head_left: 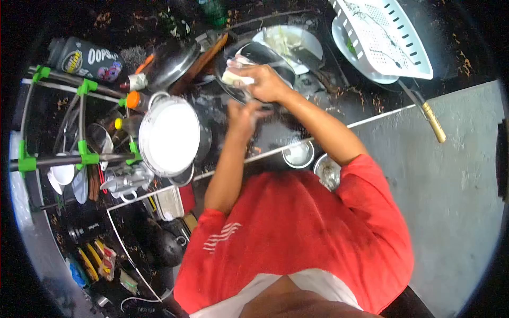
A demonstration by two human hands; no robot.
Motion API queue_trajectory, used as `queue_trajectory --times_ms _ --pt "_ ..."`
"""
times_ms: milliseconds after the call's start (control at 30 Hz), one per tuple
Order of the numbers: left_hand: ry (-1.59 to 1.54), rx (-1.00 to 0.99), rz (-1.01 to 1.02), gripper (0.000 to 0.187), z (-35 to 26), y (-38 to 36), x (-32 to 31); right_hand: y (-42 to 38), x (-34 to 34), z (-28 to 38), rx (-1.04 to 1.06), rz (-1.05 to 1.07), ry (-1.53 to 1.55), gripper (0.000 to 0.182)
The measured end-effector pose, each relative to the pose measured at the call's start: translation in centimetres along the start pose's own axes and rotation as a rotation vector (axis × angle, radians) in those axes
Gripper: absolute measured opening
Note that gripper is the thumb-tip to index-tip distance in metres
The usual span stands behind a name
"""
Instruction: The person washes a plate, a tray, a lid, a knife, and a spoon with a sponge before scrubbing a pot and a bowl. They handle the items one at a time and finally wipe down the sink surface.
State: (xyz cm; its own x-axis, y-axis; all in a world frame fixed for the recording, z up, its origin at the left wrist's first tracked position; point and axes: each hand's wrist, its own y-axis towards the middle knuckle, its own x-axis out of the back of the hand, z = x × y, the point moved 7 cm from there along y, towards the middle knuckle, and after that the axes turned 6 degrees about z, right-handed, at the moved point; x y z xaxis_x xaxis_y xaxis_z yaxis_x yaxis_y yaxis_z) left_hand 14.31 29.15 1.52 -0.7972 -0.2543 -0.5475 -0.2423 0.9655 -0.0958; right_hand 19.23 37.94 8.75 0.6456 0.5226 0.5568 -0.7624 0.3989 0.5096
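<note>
My right hand is closed around a pale, whitish-yellow lump whose kind I cannot make out. It is over a dark round pan or bowl on the black counter. Just below and to the left is my left hand, smeared by motion, so its fingers do not show clearly. Beyond the dark vessel lies a white plate with pale strips of food on it. A knife rests across the plate's near side.
A white perforated basket sits over a white bowl at right, near a wooden-handled tool. On the left stand a large white-topped pot, a rack with green joints and a steel lid.
</note>
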Motion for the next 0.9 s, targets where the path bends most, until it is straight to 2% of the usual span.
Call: queue_trajectory --times_ms 33,100,133,167,233,267,300,367,400,433,467,500,533,567,633,700,733,767,833,900 --pt "0.003 -0.071 -0.023 0.030 -2.3 -0.5 -0.8 -1.3 -0.2 0.2 0.009 0.062 0.015 0.041" --pt "0.029 -0.033 0.010 0.023 -2.4 -1.5 0.6 -3.3 1.2 -1.8 -0.140 0.054 -0.115 0.041" --pt "-0.014 0.023 0.058 0.019 -1.1 -1.8 1.5 -3.2 2.2 -3.0 -0.512 0.178 -0.031 0.041" --pt "-0.055 0.079 -0.002 0.017 -1.6 -3.5 -0.8 -2.4 3.4 -3.9 -0.144 -0.021 -0.371 0.043" --pt "-0.152 0.174 0.117 0.012 0.7 -4.7 -2.8 -0.3 3.7 -3.2 -0.269 -0.035 -0.331 0.036" --pt "-0.123 0.178 0.208 0.025 2.1 -4.2 -2.3 -0.4 1.3 -3.0 -0.298 0.038 -0.232 0.033" --pt "-0.175 0.172 0.170 0.027 2.3 -3.7 -1.8 -0.8 -0.4 -0.3 -0.282 0.157 -0.170 0.034" --pt "-0.203 0.117 0.099 0.029 1.2 -3.4 -0.3 -2.8 -1.4 3.6 0.097 0.153 -0.144 0.036" --pt "-0.229 0.071 0.023 0.030 0.4 -3.3 1.1 -3.0 -0.3 2.5 -0.050 0.176 -0.134 0.037" --pt "-0.208 0.066 0.105 0.038 0.0 -3.6 1.9 -3.9 1.0 1.6 -0.205 0.203 -0.119 0.039" --pt "-0.161 0.089 0.117 0.040 0.7 -4.2 2.5 -4.5 2.1 -1.3 -0.468 0.302 -0.199 0.040" --pt "-0.112 0.114 0.132 0.042 1.1 -4.8 2.8 -4.0 4.3 -1.7 -0.302 0.166 -0.404 0.038" --pt "-0.113 0.114 0.134 0.042 0.5 -5.7 1.5 -3.7 6.1 -2.1 -0.276 0.008 -0.373 0.035" --pt "-0.139 0.086 0.102 0.035 -0.4 -6.5 0.0 -3.9 7.7 -3.3 -0.374 -0.150 -0.297 0.032" --pt "-0.169 0.054 0.068 0.028 -0.7 -6.9 -0.3 -4.5 9.5 -4.0 -0.720 -0.457 0.473 0.028" --pt "-0.130 0.095 0.148 0.031 0.8 -7.0 0.6 -4.2 9.5 -2.2 -0.491 -0.612 1.114 0.025" --pt "-0.193 0.092 0.182 0.041 0.6 -7.1 0.0 -3.8 8.6 -1.3 -0.516 -0.656 1.254 0.024" --pt "-0.193 0.094 0.185 0.041 0.7 -7.1 0.0 -4.6 7.7 0.4 -0.664 -0.532 1.206 0.030" --pt "-0.219 0.110 0.215 0.038 0.9 -6.9 -0.1 -4.9 5.7 -0.7 -0.758 -0.305 0.714 0.051" --pt "-0.230 0.109 0.200 0.036 0.3 -7.0 -1.0 -4.3 4.7 2.8 -0.521 -0.052 -0.051 0.065"
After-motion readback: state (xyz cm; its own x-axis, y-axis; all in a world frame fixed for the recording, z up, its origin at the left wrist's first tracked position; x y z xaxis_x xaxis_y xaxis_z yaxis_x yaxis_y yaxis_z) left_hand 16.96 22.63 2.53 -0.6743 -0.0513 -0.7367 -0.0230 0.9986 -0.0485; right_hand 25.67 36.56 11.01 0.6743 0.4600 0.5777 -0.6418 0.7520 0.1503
